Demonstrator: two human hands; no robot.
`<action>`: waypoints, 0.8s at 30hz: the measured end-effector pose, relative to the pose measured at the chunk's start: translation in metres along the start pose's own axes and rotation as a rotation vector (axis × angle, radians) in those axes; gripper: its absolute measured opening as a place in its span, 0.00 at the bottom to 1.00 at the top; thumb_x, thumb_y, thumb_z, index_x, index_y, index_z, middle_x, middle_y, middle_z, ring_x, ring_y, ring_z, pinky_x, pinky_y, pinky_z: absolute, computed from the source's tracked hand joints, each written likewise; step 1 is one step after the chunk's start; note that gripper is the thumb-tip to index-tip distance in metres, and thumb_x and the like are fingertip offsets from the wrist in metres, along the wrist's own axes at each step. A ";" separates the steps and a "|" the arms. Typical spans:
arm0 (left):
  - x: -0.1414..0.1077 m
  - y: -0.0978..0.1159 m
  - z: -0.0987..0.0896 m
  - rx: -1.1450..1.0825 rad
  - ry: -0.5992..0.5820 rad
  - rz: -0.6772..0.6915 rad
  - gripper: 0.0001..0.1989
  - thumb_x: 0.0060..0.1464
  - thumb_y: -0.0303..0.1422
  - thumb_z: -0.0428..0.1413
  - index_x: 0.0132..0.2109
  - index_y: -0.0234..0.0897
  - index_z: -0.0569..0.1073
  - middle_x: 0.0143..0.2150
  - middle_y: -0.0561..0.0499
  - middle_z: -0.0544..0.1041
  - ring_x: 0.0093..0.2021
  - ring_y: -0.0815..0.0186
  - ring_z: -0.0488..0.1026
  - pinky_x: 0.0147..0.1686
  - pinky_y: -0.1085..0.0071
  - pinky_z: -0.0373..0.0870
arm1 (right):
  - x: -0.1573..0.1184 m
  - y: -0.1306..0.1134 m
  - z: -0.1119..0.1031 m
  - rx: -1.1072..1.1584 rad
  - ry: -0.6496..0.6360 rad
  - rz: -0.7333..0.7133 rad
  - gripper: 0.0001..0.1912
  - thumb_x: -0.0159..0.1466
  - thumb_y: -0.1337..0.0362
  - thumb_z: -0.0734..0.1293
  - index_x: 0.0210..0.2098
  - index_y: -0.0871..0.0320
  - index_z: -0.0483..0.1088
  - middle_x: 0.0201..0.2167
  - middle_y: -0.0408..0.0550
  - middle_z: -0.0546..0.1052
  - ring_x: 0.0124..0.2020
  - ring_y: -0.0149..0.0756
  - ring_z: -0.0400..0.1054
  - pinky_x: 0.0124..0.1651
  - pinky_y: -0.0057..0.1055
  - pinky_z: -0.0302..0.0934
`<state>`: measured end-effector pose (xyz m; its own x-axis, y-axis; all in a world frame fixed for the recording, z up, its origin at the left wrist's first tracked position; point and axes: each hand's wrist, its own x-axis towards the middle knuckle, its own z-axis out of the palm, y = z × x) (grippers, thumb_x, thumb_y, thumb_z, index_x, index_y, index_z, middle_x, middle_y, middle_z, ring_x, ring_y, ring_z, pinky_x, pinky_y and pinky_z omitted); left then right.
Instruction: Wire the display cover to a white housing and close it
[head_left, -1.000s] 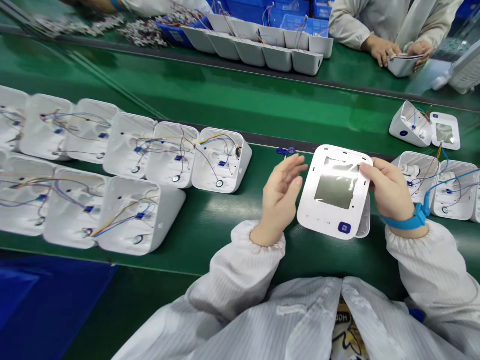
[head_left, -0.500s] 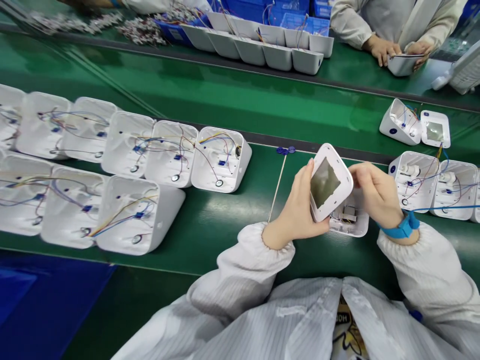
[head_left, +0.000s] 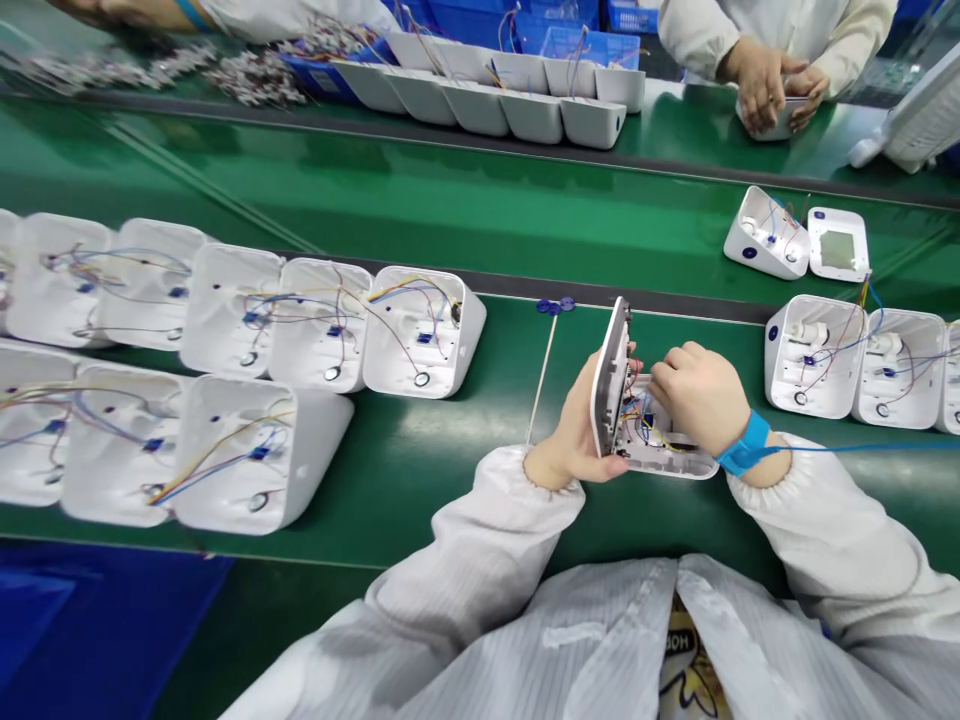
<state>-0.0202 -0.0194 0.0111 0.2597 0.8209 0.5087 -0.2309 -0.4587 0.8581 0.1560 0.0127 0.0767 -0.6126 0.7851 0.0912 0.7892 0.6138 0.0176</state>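
My left hand (head_left: 579, 425) is closed around the edge of a white front cover (head_left: 611, 375) with a display, tilted up nearly on edge so its inner side faces right. Behind and to the right of it, a white plastic housing (head_left: 667, 462) lies open on the green bench. Coloured wires (head_left: 641, 420) run between the cover and the housing. Over the housing, my right hand (head_left: 697, 390) has its fingers curled together near the wires; what they pinch is hidden. A blue wrist strap (head_left: 744, 447) with a cord circles my right wrist.
Rows of open white housings (head_left: 424, 335) with wires stand at left. More housings (head_left: 814, 360) are at right, near a cover with a screen (head_left: 836, 250). Small blue discs (head_left: 555, 306) lie by the belt (head_left: 450, 210). Across it, a co-worker's hands (head_left: 772, 95) handle a white part.
My left hand has turned the cover from screen facing me to nearly edge-on, exposing its inner side. My right hand has moved left, over the housing. The view has shifted slightly.
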 end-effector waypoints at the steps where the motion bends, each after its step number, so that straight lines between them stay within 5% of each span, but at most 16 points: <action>1: 0.000 0.001 -0.001 -0.021 -0.017 -0.020 0.48 0.43 0.57 0.63 0.66 0.40 0.59 0.66 0.37 0.60 0.67 0.41 0.57 0.66 0.43 0.53 | 0.000 0.001 0.001 0.021 0.023 -0.014 0.13 0.67 0.69 0.63 0.27 0.60 0.73 0.29 0.54 0.74 0.34 0.42 0.61 0.32 0.37 0.48; 10: -0.004 0.003 0.004 -0.238 0.080 -0.270 0.42 0.45 0.58 0.61 0.62 0.39 0.66 0.64 0.39 0.67 0.66 0.43 0.61 0.65 0.47 0.57 | -0.001 0.012 0.009 0.258 0.173 -0.141 0.15 0.69 0.66 0.60 0.32 0.60 0.77 0.30 0.52 0.75 0.34 0.40 0.61 0.35 0.35 0.55; 24: -0.007 -0.004 0.006 -0.341 0.132 -0.298 0.41 0.44 0.58 0.62 0.59 0.39 0.69 0.62 0.41 0.70 0.65 0.45 0.62 0.65 0.49 0.58 | -0.001 0.014 0.012 0.322 0.152 -0.121 0.14 0.68 0.67 0.61 0.33 0.60 0.77 0.31 0.52 0.75 0.35 0.40 0.62 0.37 0.35 0.56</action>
<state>-0.0153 -0.0254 0.0045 0.2452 0.9462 0.2110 -0.4649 -0.0762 0.8821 0.1675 0.0219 0.0650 -0.6681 0.6991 0.2549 0.6434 0.7148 -0.2741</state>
